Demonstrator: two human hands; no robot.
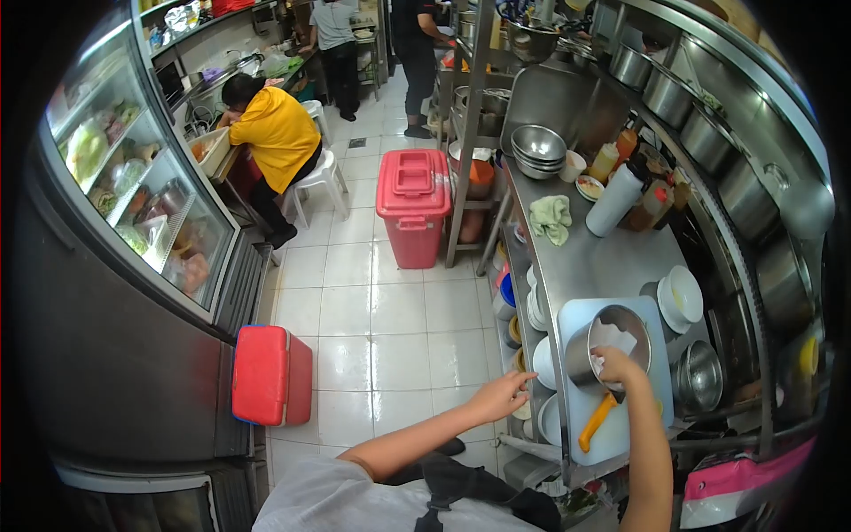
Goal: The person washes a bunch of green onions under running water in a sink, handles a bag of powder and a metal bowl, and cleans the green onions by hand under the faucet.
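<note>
"How does the right hand [618, 365] stand over there?"

"The forearm comes up along the right side of the tabletop [594, 270]; the wrist bends over, so the hand drops in at the near side of the metal pot [578, 359]; its fingers curl against a crumpled white sheet [613, 335] inside; whether that grip pinches the sheet or only presses on it, I cannot tell."

"And the pot itself?"

"On the pale cutting board [574, 415], by the front edge; an orange handle [597, 426] slants out below it, though I cannot tell whether it belongs to the pot; white bowls [681, 297] and a metal bowl [700, 372] sit beyond, just beside the board."

"The left hand [502, 396], then?"

"Bare and holding nothing; the forearm reaches across the body towards the shelves, the index finger points out, the others bend loosely; that grip is slack and unclosed; from here its fingertip shows near a white plate [543, 362] on the shelf under the tabletop."
</note>
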